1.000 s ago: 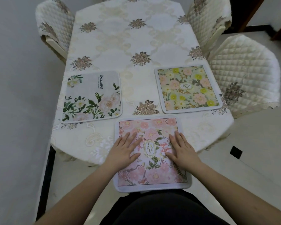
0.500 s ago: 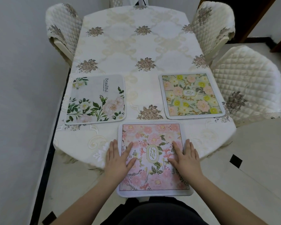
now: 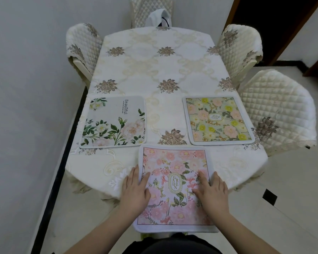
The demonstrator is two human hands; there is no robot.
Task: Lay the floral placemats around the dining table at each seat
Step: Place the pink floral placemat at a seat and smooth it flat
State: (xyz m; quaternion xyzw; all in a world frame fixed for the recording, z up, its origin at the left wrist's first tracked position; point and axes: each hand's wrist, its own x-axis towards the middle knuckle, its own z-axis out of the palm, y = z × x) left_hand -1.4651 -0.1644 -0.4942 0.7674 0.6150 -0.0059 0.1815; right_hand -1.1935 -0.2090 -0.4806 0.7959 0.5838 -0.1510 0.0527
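Palms flat, I press left hand [image 3: 135, 189] and right hand [image 3: 212, 190], fingers spread, on the pink floral fabric placemat [image 3: 174, 187]; probably light and floppy, best gripped by its side edges.

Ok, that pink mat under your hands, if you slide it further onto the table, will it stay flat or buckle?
The pink mat probably stays flat: its near end juts past the table edge without drooping, so it looks fairly stiff. It looks thin and light, so flat palms should move it. The left hand and right hand may drag the tablecloth along.
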